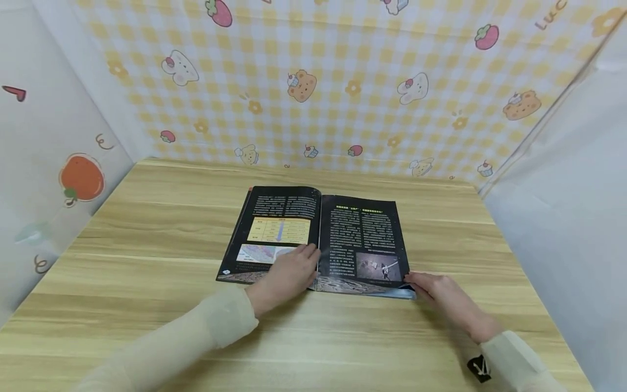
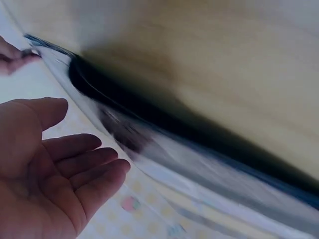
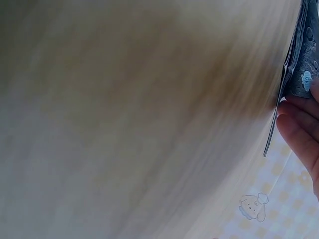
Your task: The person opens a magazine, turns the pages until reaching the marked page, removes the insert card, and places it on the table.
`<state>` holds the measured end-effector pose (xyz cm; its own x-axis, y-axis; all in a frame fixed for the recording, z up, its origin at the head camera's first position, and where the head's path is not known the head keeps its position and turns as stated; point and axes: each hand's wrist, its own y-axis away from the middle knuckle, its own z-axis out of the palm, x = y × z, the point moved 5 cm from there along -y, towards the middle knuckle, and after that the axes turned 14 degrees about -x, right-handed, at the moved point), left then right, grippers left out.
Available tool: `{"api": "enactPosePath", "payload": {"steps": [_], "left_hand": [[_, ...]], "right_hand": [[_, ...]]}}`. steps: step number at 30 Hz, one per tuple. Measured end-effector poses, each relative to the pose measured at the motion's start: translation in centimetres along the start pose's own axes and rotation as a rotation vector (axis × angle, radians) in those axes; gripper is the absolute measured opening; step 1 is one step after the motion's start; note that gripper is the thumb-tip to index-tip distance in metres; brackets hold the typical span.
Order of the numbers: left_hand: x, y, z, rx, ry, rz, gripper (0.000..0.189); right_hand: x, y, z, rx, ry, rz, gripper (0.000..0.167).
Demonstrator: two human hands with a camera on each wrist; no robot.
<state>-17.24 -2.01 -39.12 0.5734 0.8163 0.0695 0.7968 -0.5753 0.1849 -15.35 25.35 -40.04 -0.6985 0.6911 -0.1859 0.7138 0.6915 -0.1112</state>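
I observe the open magazine (image 1: 343, 231) lying midway between the desk (image 1: 147, 245)'s side edges, short of its back edge. Left hand (image 1: 290, 272): fingers loosely extended, gripping nothing, by the magazine's fold; contact I cannot confirm. Right hand (image 1: 448, 296): thumb and fingers pinch the magazine's near right corner.

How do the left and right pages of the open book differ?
The left page carries a yellow chart; the right page has a yellow heading and a dark photo near its bottom. The left hand partly covers the left page, while the right hand pinches the right page's lower outer corner. Both are black with pale text.
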Motion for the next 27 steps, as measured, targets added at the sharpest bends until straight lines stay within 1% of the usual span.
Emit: {"api": "enactPosePath", "payload": {"steps": [4, 7, 10, 12, 15, 17, 20, 24, 27], "left_hand": [[3.5, -1.8, 0.4, -0.059, 0.024, 0.074, 0.048], [6.5, -3.3, 0.8, -0.073, 0.030, 0.142, 0.046], [9.2, -4.6, 1.1, -0.068, -0.016, 0.180, 0.044], [10.4, -5.3, 1.3, -0.059, -0.071, 0.181, 0.042], [11.3, -6.0, 1.5, -0.026, -0.123, 0.174, 0.034], [11.7, -6.3, 1.4, 0.024, -0.150, 0.176, 0.027], [12.1, -6.6, 1.1, 0.081, -0.190, 0.186, 0.021], [12.7, -7.0, 0.7, 0.093, -0.238, 0.195, 0.022], [13.0, -7.3, 0.4, 0.119, -0.257, 0.195, 0.022]], "right_hand": [[0.0, 0.2, 0.1, 0.014, 0.009, -0.002, 0.029], [-0.1, 0.3, 0.1, 0.030, 0.026, -0.003, 0.029], [-0.2, 0.3, 0.0, 0.048, 0.044, -0.001, 0.029], [-0.3, 0.3, 0.0, 0.049, 0.043, 0.009, 0.029], [-0.3, 0.3, 0.0, 0.046, 0.026, 0.020, 0.029], [-0.2, 0.3, -0.1, 0.051, 0.018, 0.022, 0.029], [-0.1, 0.5, -0.3, 0.073, 0.020, 0.016, 0.032], [0.0, 0.6, -0.4, 0.090, 0.019, 0.016, 0.034], [0.1, 0.7, -0.5, 0.098, 0.016, 0.024, 0.034]]}}
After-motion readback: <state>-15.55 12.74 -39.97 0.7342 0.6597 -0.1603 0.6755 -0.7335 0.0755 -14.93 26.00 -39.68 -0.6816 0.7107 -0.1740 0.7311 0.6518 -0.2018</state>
